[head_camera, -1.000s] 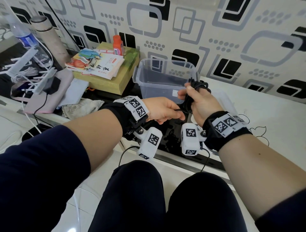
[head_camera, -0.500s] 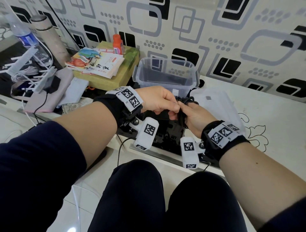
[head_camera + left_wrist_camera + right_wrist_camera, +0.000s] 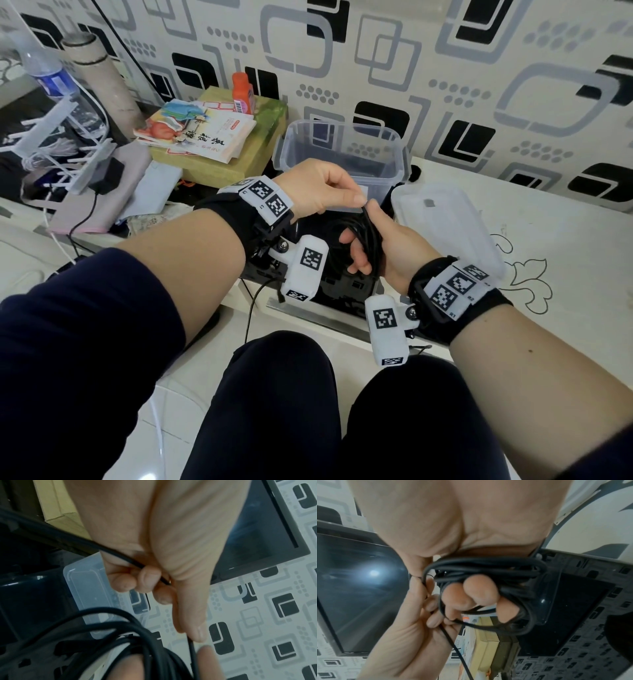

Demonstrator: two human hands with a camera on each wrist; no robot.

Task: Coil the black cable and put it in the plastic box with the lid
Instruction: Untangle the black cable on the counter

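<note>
The black cable [image 3: 371,236] is wound in several loops around the fingers of my right hand [image 3: 380,240], which grips the bundle [image 3: 488,566] low over the dark glass surface. My left hand [image 3: 329,190] pinches the loose strand [image 3: 123,559] between thumb and fingers, right beside the right thumb. The clear plastic box [image 3: 342,144] stands open just behind both hands. Its clear lid [image 3: 445,219] lies flat to the right of the box. The cable's free tail [image 3: 455,649] runs down below the hands.
A yellow-green box [image 3: 219,161] with books [image 3: 198,130] and an orange bottle [image 3: 242,90] sits left of the plastic box. Further left are a white rack [image 3: 54,137], a water bottle [image 3: 51,75] and a charger [image 3: 106,176]. The white tabletop [image 3: 565,246] stretches right.
Both hands have come down from in front of the box rim to low over the dark glass. The right hand turned palm-up with the coil, and the left hand moved to pinch the strand.
</note>
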